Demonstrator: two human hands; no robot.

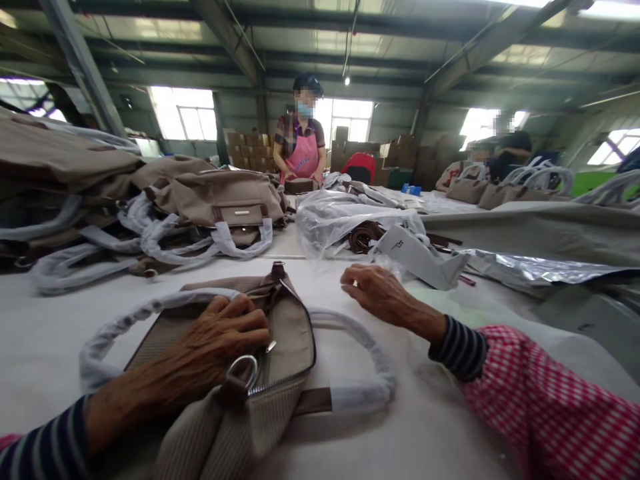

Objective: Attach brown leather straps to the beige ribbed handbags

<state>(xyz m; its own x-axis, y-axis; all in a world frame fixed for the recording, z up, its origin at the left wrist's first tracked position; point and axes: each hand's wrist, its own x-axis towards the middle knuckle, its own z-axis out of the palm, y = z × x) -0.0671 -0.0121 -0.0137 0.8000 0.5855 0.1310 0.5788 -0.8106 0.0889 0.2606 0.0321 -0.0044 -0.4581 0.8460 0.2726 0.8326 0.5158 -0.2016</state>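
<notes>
A taupe ribbed handbag [295, 333] lies on the white table in front of me, its zipper open and the beige lining showing. Its two handles [367, 353] are wrapped in white film, one on each side. My left hand [225, 337] rests on the bag at the left edge of the opening, fingers bent over the fabric; what they grip, if anything, is hidden. Raised above the table to the right of the bag is my right hand [377, 293], its fingers curled together near the thumb. Whether something small is between them cannot be made out.
Stacked bags [220, 193] with wrapped handles fill the left side. Clear plastic [325, 217], a coiled brown strap [364, 237] and a white printed packet [415, 250] lie ahead. A person in a pink apron [303, 155] stands across the table. More bags [465, 191] are at right.
</notes>
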